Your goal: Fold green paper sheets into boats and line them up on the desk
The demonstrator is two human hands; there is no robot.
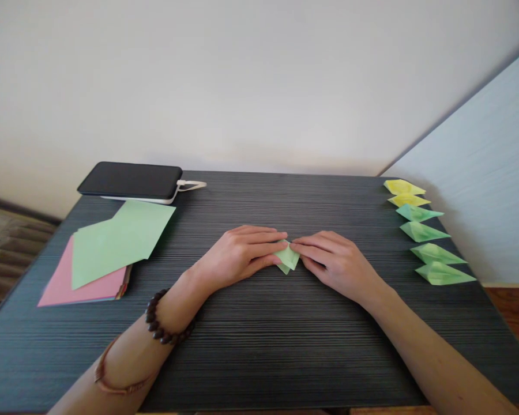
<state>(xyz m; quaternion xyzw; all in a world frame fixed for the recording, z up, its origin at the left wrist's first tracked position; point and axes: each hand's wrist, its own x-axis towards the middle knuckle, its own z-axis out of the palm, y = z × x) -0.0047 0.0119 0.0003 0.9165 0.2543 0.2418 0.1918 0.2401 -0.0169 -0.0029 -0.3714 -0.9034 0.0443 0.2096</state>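
A small folded piece of light green paper (289, 257) lies on the dark striped table (259, 346) at its middle. My left hand (242, 253) presses on its left side, fingers together and pinched on the paper. My right hand (333, 259) meets it from the right, fingertips pinching the paper's top edge. Most of the paper is hidden under both hands. A bead bracelet (166, 323) is on my left wrist.
A stack of coloured sheets, green (116, 242) over pink (64, 285), lies at the left. A black phone on a white power bank (130, 181) sits at the back left. Several folded yellow and green paper shapes (424, 233) line the right edge by a wall.
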